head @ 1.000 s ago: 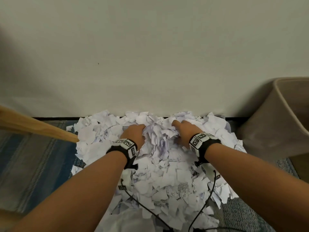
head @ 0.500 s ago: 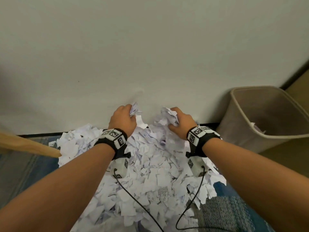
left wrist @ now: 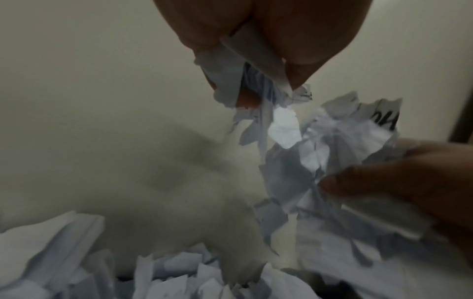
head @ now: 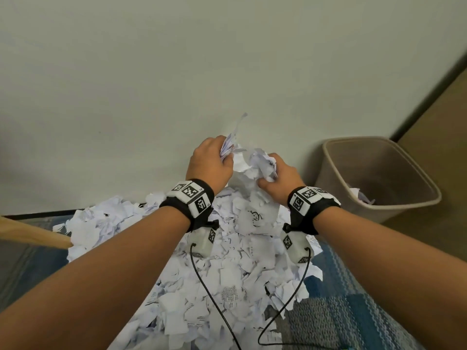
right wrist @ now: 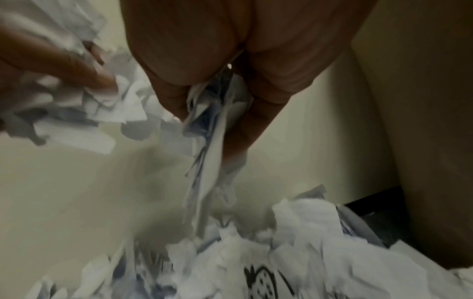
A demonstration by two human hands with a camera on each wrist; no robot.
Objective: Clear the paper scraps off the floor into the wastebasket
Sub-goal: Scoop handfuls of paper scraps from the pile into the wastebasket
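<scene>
A big pile of white paper scraps covers the floor by the wall. My left hand and right hand are raised above the pile, close together, each gripping a bunch of scraps. In the left wrist view my fingers pinch torn paper; in the right wrist view scraps hang from my curled fingers. Some loose pieces dangle below the hands. The tan wastebasket stands to the right against the wall, with a few scraps inside.
A pale wall rises right behind the pile. A wooden stick lies at the left. Blue patterned carpet shows at lower right. Black cables hang from my wrist cameras over the pile.
Both hands closed on scraps in the pile, then lifted them up and moved closer together. The view has swung right, bringing the wastebasket more into sight.
</scene>
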